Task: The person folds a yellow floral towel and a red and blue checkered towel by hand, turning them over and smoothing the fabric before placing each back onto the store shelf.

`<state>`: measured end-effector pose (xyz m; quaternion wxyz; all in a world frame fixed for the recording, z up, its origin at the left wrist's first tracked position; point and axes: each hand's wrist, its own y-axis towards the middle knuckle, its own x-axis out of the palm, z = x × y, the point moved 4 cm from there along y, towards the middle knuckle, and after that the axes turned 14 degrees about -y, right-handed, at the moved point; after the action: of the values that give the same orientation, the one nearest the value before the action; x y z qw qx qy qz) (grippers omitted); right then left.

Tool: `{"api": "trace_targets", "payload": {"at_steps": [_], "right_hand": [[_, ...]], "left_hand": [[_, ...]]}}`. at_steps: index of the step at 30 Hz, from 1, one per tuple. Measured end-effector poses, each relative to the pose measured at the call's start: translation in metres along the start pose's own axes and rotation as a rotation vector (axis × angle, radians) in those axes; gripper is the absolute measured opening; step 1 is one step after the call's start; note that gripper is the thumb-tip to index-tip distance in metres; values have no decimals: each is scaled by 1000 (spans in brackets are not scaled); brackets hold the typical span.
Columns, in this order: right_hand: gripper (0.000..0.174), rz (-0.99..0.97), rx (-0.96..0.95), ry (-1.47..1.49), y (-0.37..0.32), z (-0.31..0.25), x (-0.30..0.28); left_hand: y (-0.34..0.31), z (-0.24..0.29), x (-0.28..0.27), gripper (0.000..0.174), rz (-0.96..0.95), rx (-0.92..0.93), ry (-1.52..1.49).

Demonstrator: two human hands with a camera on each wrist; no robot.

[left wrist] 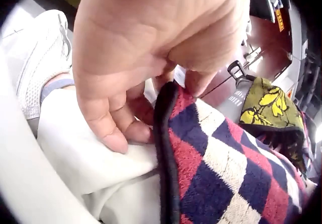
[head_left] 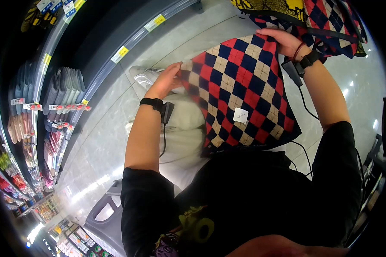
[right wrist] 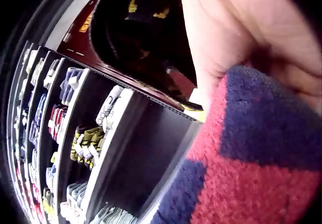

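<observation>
A cloth (head_left: 244, 81) with a red, navy and cream diamond pattern and a white label is spread over the person's lap in the head view. The left hand (head_left: 166, 80) pinches its upper left corner; in the left wrist view, thumb and fingertips of that hand (left wrist: 151, 48) meet at the dark-edged corner of the cloth (left wrist: 221, 168). At the upper right corner, the right hand (head_left: 285, 42) grips the edge, thumb along it. Close up in the right wrist view, the cloth (right wrist: 251, 184) hangs from the right hand (right wrist: 251, 38), whose fingertips are hidden.
Beyond the right hand lie more patterned cloths (head_left: 330, 25), one with yellow flowers. Shelves with price tags (head_left: 120, 54) and folded goods (head_left: 66, 90) run along the left. A grey plastic object (head_left: 101, 214) with an opening stands at lower left. A light shoe (head_left: 145, 77) is beside the left hand.
</observation>
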<state>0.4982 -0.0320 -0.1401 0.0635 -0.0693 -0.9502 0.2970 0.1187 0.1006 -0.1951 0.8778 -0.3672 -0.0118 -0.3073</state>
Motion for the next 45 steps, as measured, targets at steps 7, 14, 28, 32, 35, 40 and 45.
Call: {"api": "trace_targets", "payload": {"at_steps": [7, 14, 28, 32, 35, 40, 45], "right_hand": [[28, 210, -351, -713, -28, -37, 25], [21, 577, -705, -1415, -111, -92, 58], [22, 1108, -1103, -1240, -276, -228, 73], [19, 1225, -1298, -1214, -313, -220, 55], [19, 994, -1306, -1140, -338, -176, 15], [20, 242, -905, -1115, -348, -98, 21], [23, -177, -499, -906, -339, 11, 34]], "left_hand": [[-4, 12, -20, 34, -96, 70, 14], [-41, 53, -13, 22, 192, 516, 740], [-196, 226, 63, 18, 285, 1475, 437], [-266, 223, 86, 18, 287, 1585, 548], [-289, 187, 92, 17, 122, 1389, 376], [-291, 97, 80, 21, -189, 890, 737], [-291, 16, 88, 30, -434, 438, 796]]}}
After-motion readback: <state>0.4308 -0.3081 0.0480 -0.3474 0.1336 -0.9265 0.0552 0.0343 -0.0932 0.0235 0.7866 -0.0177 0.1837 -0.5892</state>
